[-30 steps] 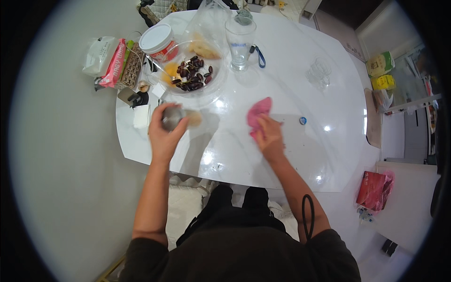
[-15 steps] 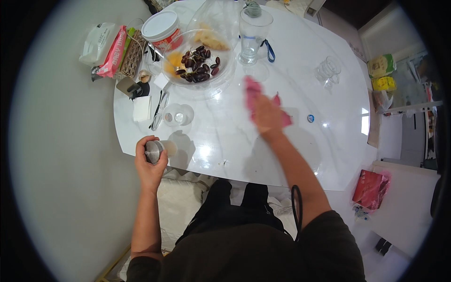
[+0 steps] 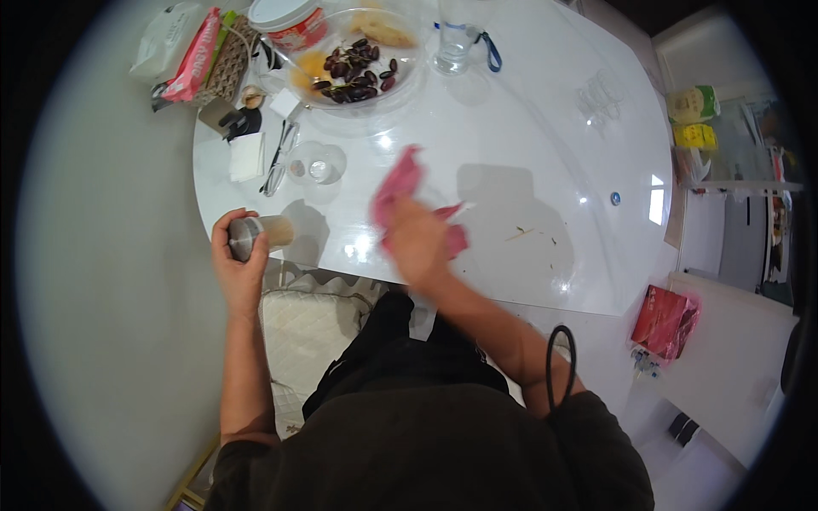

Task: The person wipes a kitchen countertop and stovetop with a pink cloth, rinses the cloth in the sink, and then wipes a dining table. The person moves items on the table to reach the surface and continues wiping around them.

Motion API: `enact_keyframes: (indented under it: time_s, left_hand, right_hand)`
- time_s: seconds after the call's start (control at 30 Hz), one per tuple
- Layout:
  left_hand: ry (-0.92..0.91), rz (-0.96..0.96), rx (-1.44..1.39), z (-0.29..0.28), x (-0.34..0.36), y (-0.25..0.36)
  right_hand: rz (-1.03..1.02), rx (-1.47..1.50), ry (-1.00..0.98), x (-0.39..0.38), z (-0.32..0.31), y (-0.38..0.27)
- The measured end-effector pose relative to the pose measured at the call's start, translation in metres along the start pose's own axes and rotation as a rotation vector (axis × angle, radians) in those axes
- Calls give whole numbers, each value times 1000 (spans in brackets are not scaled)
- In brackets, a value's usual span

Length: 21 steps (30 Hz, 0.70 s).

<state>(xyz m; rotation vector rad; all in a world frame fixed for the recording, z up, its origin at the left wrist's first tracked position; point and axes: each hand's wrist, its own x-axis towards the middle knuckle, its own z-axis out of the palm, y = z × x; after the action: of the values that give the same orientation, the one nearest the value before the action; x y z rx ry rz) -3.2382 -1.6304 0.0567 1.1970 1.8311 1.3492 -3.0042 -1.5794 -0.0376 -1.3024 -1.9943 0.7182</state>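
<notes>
Two hands busy here. The left hand (image 3: 239, 264) is wrapped snugly around a small jar (image 3: 256, 234) with a metal cap, held on its side just off the table's edge at about 9 o'clock of the table (image 3: 528, 128). The right hand (image 3: 417, 243) is pressed down on a pink cloth (image 3: 396, 183) near the front of the tabletop. It's motion-blurred, so I can't tell if the fingers are curled into the cloth or lying flat on it.

Looks to me like a wiping pass is in progress, with the jar lifted out of the way. A few crumbs (image 3: 524, 232) lie at 3 o'clock of the cloth, a bit apart from it, so getting them would take a sweep out that way with the palm kept down.

Quick count:
- One cloth and one jar.
- One small glass cup (image 3: 315, 163) at 11 o'clock of the cloth.
- One big glass bowl (image 3: 409, 72) at 12, holding dark grapes (image 3: 354, 68).
- One tall glass (image 3: 452, 47) just beside the bowl at its 2 o'clock.
- One white-lidded tub (image 3: 285, 17) at its 10.
</notes>
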Motion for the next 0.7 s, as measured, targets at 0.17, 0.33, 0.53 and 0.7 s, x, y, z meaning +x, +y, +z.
enact_keyframes:
  time_s: [0.17,0.33,0.53,0.7]
  left_hand:
    - [-36,53,68,14,3,1]
    - [-103,71,42,37,4,12]
    - [-268,121,7,85,-10,26]
    - [-370,115,-1,148,-26,24]
  right_hand:
    - [-371,-554,-273,-38,38,-19]
    - [-147,-551,-251,-62,-35,34]
    - [40,-835,-126,-101,-150,120]
    - [59,-874,-28,-113,-222,181]
